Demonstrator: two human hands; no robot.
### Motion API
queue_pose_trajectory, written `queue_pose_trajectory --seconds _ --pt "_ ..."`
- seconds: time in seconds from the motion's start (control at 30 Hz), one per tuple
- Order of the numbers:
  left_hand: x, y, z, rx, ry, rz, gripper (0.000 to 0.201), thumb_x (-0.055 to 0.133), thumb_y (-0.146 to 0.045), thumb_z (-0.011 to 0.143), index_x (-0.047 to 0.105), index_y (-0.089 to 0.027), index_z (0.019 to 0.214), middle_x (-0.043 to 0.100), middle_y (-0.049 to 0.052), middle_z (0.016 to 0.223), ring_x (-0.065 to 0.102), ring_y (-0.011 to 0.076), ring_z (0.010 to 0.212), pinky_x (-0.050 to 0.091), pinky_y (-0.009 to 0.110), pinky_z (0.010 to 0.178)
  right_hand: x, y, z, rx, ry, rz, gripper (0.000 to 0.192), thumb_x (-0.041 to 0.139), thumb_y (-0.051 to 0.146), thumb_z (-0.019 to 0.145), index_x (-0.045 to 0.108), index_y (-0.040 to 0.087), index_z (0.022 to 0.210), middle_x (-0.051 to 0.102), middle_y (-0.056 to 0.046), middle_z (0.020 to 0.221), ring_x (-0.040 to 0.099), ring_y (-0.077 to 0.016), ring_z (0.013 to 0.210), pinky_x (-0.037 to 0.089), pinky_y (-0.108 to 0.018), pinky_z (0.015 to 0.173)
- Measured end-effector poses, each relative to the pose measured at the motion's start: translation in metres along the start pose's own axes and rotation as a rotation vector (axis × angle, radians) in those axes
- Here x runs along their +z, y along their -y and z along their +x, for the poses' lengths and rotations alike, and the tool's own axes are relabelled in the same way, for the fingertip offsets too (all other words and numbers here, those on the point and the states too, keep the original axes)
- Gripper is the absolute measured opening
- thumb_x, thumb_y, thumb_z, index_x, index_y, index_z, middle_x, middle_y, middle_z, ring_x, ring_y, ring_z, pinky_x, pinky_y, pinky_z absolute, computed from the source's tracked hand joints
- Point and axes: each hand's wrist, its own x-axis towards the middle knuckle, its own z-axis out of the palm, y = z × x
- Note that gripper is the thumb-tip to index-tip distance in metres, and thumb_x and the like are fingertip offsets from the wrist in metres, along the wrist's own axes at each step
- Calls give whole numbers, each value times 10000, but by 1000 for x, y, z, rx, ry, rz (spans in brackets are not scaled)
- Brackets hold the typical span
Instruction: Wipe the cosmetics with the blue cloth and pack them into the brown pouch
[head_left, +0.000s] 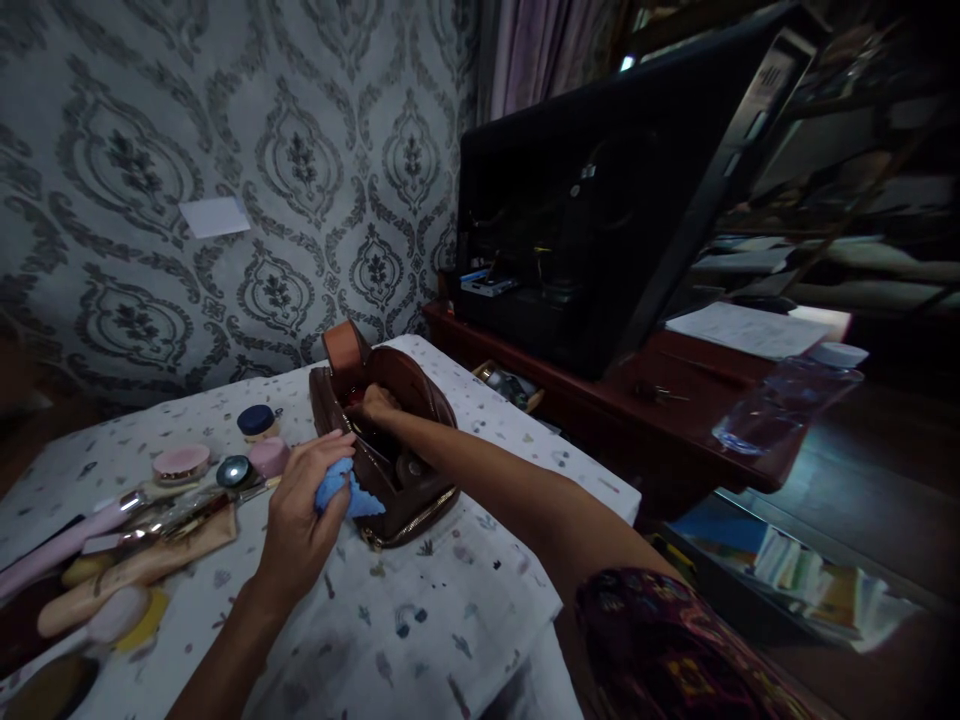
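Brown leather bag (397,450) sits open at the desk's (450,600) centre; my right hand (377,402) is inside its mouth, grip state hidden. My left hand (300,520), at the bag's seven o'clock, is clamped on a blue cloth (345,490) against its side. Cosmetics jars (255,422) and brushes (112,520) lie out at nine o'clock, none packed yet.
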Motion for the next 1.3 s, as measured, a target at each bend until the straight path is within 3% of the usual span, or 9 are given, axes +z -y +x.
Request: queue_pose_trajectory --seconds 0.2,0.33,0.43,0.73,1.0,1.2,1.3 --pt "1 1 -1 -7 -4 -22 223 500 -179 935 608 -211 1128 682 80 1196 581 247 1204 473 417 1014 -2 -3 1 -33 60 23 509 793 465 724 714 129 1098 738 -126 1116 713 -260 1039 533 -244 761" --pt "1 1 -2 -19 -3 -23 213 494 -204 946 607 -205 1126 678 85 1191 580 251 1200 469 429 1015 -1 -6 1 -46 22 29 711 817 463 692 583 191 1305 676 -118 1271 671 -276 1138 527 -284 856" --pt "1 2 -2 -19 8 -17 209 487 -208 955 597 -200 1133 664 93 1206 566 249 1218 467 424 1016 -1 -7 1 -55 4 32 752 838 468 668 552 233 1323 655 -112 1313 650 -285 1179 522 -313 906" --pt "1 1 -1 7 -1 -3 219 491 -186 952 587 -208 1147 669 80 1210 570 237 1213 473 396 1012 4 2 4 12 -49 31 802 834 435 690 487 130 1347 609 -225 1343 571 -332 1285 475 -397 1008" --pt "1 3 -2 2 9 -7 218 491 -185 949 590 -203 1142 668 83 1204 567 241 1214 463 407 1019 2 5 -3 29 -36 32 843 806 458 720 427 127 1397 603 -219 1354 562 -316 1297 452 -400 1034" --pt "0 1 -1 10 8 -2 230 485 -164 942 590 -206 1142 673 80 1204 565 238 1218 465 404 1013 -8 3 -13 47 0 6 1010 809 491 698 335 56 1476 574 -255 1374 562 -335 1292 487 -385 999" --pt "-1 1 -1 12 7 -13 235 491 -169 942 598 -211 1147 676 75 1202 571 240 1213 465 405 1012 -11 -6 -21 19 10 -27 941 852 406 645 455 25 1408 634 -233 1300 633 -325 1196 522 -307 911"
